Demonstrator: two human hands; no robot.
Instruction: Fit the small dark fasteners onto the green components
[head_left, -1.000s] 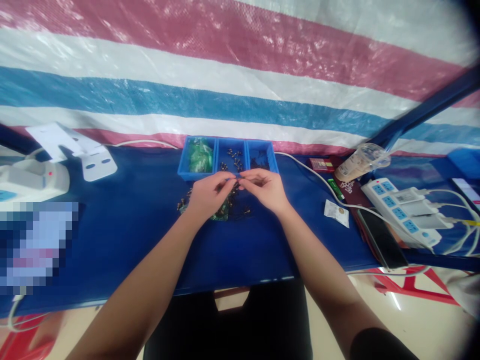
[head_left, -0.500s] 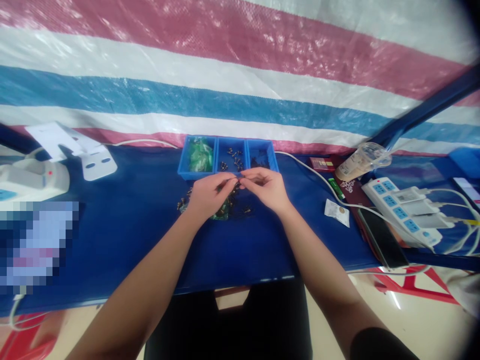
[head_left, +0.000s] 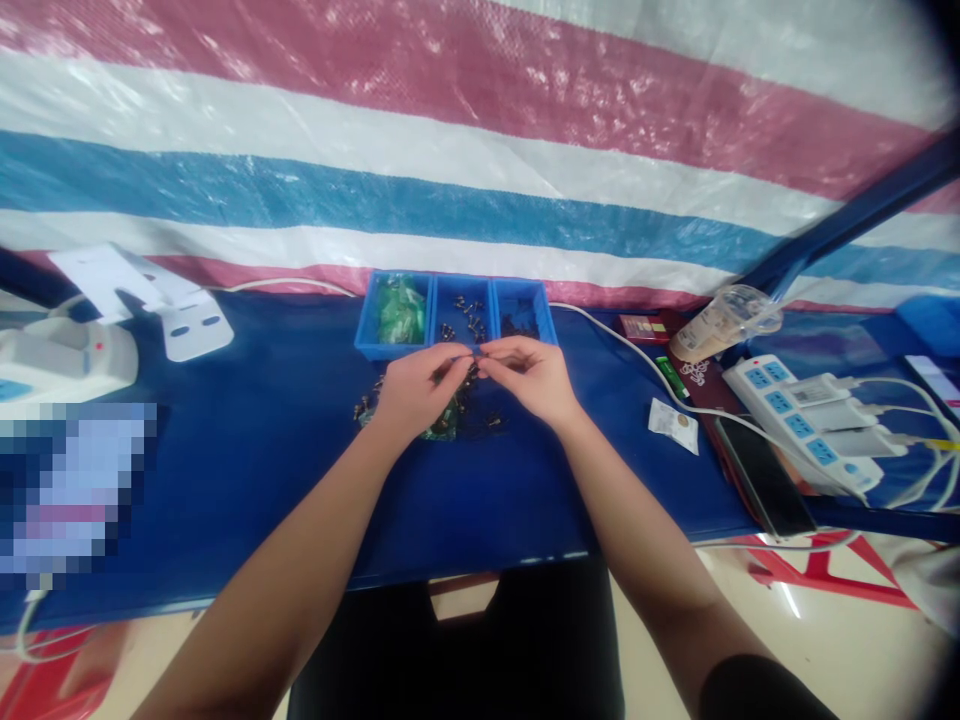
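My left hand [head_left: 424,388] and my right hand [head_left: 531,376] meet fingertip to fingertip just in front of a blue three-part tray [head_left: 386,352]. Both are closed in a pinch; whatever lies between the fingertips is too small to make out. Beneath and between them, small dark and brassy parts [head_left: 493,420] are scattered on the blue table, along with a green plastic bag [head_left: 444,425] partly covered by my left hand. In the tray, the left compartment holds a green bag [head_left: 401,312], the middle one small metal parts [head_left: 471,318], the right one dark pieces [head_left: 517,326].
On the right are a plastic cup [head_left: 716,325], a red box [head_left: 643,328], a small white packet [head_left: 674,425], a power strip [head_left: 802,420] with cables and a dark phone [head_left: 765,475]. At left stand a white bracket [head_left: 196,325] and a white device [head_left: 105,350].
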